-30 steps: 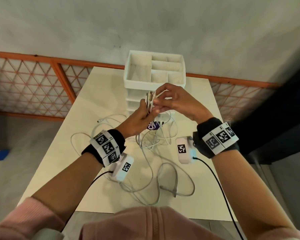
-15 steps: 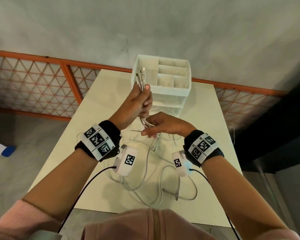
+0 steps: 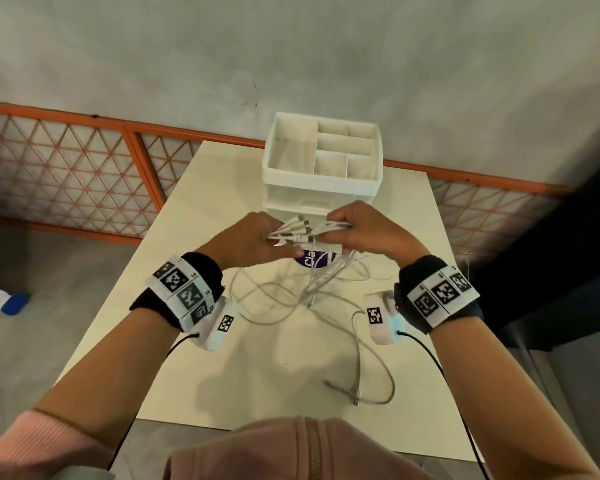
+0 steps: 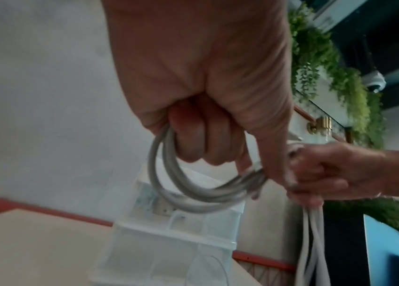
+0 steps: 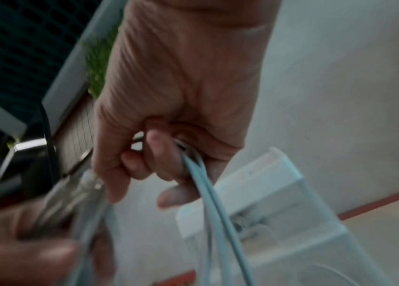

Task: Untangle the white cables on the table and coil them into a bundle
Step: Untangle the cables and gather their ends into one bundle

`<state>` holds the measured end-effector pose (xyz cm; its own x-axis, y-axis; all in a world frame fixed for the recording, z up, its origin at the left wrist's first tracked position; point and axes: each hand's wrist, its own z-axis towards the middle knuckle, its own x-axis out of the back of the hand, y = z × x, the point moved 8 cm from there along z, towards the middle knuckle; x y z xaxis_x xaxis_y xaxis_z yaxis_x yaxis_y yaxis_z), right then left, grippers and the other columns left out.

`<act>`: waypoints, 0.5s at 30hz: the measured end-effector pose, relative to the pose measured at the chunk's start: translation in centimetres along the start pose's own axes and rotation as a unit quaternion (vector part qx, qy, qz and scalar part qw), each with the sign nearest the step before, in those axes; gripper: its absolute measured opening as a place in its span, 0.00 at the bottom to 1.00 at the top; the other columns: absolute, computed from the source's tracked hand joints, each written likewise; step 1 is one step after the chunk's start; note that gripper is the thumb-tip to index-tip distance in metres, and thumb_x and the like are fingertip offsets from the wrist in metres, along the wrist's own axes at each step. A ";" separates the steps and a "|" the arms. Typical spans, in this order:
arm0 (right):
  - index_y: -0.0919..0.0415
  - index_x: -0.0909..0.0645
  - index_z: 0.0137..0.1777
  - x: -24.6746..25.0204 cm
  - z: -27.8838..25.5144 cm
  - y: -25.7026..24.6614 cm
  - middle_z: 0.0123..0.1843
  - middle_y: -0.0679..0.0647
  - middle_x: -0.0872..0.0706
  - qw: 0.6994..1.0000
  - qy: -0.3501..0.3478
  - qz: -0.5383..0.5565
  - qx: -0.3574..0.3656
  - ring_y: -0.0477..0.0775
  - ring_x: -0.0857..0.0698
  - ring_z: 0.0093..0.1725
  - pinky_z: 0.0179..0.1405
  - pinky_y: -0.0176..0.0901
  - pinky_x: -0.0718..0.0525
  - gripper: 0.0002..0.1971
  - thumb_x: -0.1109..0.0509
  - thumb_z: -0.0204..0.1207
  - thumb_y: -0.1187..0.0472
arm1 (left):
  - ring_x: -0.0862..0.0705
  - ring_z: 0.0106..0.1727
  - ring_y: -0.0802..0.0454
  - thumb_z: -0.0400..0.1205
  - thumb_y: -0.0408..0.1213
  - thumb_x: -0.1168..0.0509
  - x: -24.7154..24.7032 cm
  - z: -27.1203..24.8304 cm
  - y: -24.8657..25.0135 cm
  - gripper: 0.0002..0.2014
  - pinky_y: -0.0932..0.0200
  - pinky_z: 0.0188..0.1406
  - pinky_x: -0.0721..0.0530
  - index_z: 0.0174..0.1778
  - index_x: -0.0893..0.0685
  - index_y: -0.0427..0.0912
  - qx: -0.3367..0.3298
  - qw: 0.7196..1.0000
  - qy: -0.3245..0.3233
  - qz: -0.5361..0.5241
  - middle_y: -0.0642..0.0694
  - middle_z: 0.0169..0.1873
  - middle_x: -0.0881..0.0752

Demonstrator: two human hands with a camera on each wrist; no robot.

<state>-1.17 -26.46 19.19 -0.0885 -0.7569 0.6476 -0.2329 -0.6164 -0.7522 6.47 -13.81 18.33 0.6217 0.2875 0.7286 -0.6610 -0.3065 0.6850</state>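
Several white cables [image 3: 305, 289] trail from my hands down onto the cream table [image 3: 257, 375], ending in a loose loop [image 3: 374, 375] near the front edge. My left hand [image 3: 253, 242] grips a short coil of cable [image 4: 193, 191] with its fingers curled round it. Just to its right, my right hand [image 3: 364, 233] grips the strands [image 5: 208, 185] that hang down from its fist. Between the two hands the cable plugs [image 3: 300, 230] stick out side by side. Both hands hover in front of the organizer.
A white drawer organizer [image 3: 323, 164] with open top compartments stands at the table's far end, a purple label [image 3: 312, 259] at its base. An orange mesh railing [image 3: 66, 168] runs behind the table. Black wrist-camera leads [image 3: 440, 372] hang off both wrists.
My left hand came down from in front of the organizer's top. My right hand rose from the table to meet it, and both now hold the cables together at one height.
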 end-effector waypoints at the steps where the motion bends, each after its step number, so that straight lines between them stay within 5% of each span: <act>1: 0.65 0.15 0.39 0.5 -0.1 -1.0 0.27 0.50 0.21 1.000 0.007 0.021 0.015 0.41 0.24 0.21 0.20 0.30 0.29 0.09 0.25 0.73 0.58 | 0.26 0.19 0.65 0.75 0.41 0.27 0.3 0.1 0.1 0.08 0.67 0.24 0.32 0.33 0.13 0.42 -0.009 1.000 0.027 0.000 0.49 0.22 0.19; 3: 0.58 0.19 0.34 1.2 -0.4 -1.9 0.25 0.47 0.26 0.998 0.013 0.060 0.028 0.42 0.29 0.20 0.21 0.30 0.31 0.09 0.25 0.73 0.58 | 0.24 0.21 0.69 0.77 0.37 0.30 2.1 0.0 0.2 0.07 0.73 0.23 0.31 0.37 0.13 0.38 -0.013 0.994 0.106 -0.025 0.48 0.25 0.18; 5: 0.55 0.20 0.32 0.8 -0.3 -1.4 0.24 0.51 0.26 0.996 -0.010 0.084 0.022 0.47 0.28 0.22 0.25 0.33 0.28 0.12 0.26 0.74 0.55 | 0.24 0.21 0.68 0.79 0.37 0.31 4.2 -0.2 0.6 0.05 0.76 0.22 0.32 0.37 0.17 0.43 -0.016 0.984 0.172 -0.052 0.55 0.22 0.23; 8: 0.65 0.22 0.29 -1.3 0.1 1.0 0.22 0.54 0.20 0.995 -0.069 0.074 -0.006 0.56 0.17 0.29 0.45 0.39 0.18 0.20 0.29 0.76 0.51 | 0.25 0.24 0.66 0.79 0.38 0.31 6.0 -0.4 1.5 0.07 0.74 0.24 0.32 0.35 0.21 0.46 -0.052 0.970 0.234 -0.041 0.57 0.22 0.24; 11: 0.67 0.20 0.30 -2.8 0.1 4.2 0.29 0.51 0.14 0.993 -0.096 0.057 -0.039 0.58 0.11 0.44 0.63 0.45 0.22 0.22 0.31 0.77 0.48 | 0.27 0.21 0.65 0.80 0.39 0.32 7.0 -0.7 -0.2 0.08 0.72 0.22 0.34 0.37 0.19 0.42 -0.030 0.955 0.284 -0.083 0.60 0.22 0.25; 15: 0.66 0.18 0.37 -3.4 -0.6 7.7 0.39 0.53 0.18 0.993 -0.096 0.023 -0.072 0.51 0.19 0.45 0.57 0.43 0.26 0.18 0.34 0.80 0.51 | 0.31 0.17 0.63 0.82 0.37 0.35 9.0 -1.9 -2.8 0.08 0.72 0.20 0.36 0.43 0.16 0.35 0.000 0.918 0.361 -0.166 0.59 0.16 0.25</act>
<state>-3.26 -28.46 11.25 0.0798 -0.8198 0.5671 -0.3705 -0.5525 -0.7466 13.13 -8.60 22.95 0.3486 0.8908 0.2915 -0.4859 -0.0941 0.8689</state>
